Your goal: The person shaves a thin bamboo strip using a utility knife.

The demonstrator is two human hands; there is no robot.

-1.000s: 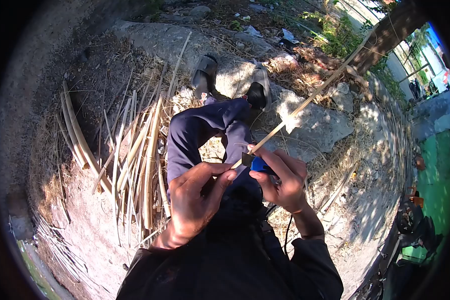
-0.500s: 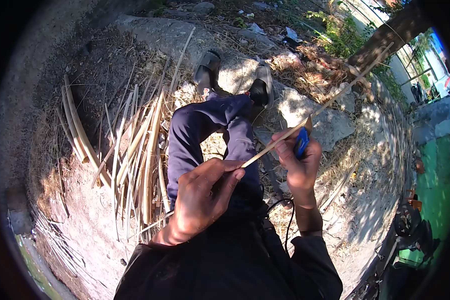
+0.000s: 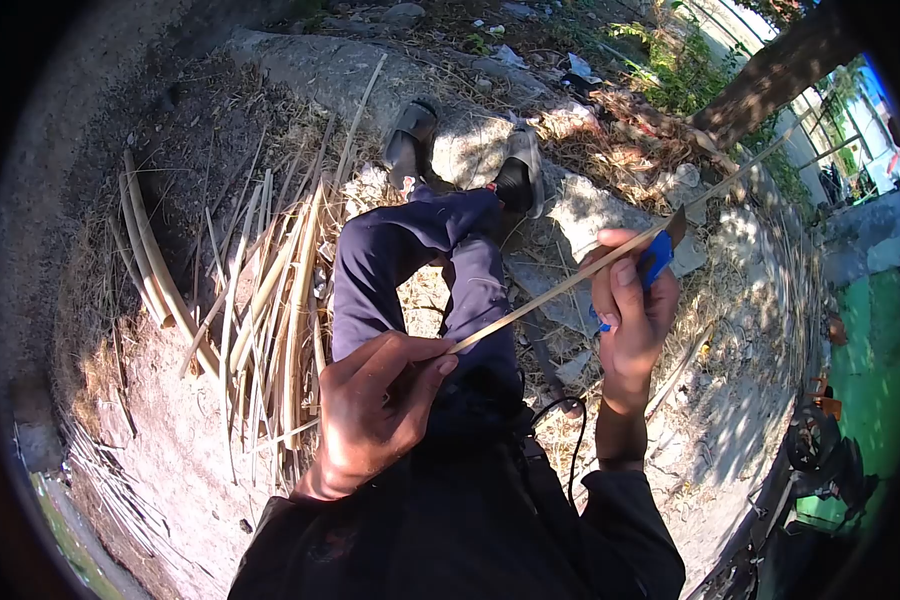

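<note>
A thin, pale bamboo strip point(image 3: 530, 304) runs slantwise across my lap, its far end reaching up to the right toward a tree trunk. Its near end is pinched between the thumb and fingers of my left hand point(image 3: 375, 405). My right hand point(image 3: 638, 320) is closed around a knife point(image 3: 658, 258) with a blue handle. The short, dark blade points up beside the strip, and the strip passes over the fingers of that hand. Whether the edge touches the strip I cannot tell.
Left of my legs lies a heap of split bamboo strips point(image 3: 295, 300), with thicker curved pieces point(image 3: 155, 250) farther left. Rocks point(image 3: 600, 215) and dry grass are ahead by my shoes. A tree trunk point(image 3: 780, 75) leans at upper right; a green surface point(image 3: 870, 350) stands at right.
My right hand with the knife has slid up and right along the strip, away from my left hand. My left hand has shifted slightly left and down, still pinching the strip's end.
</note>
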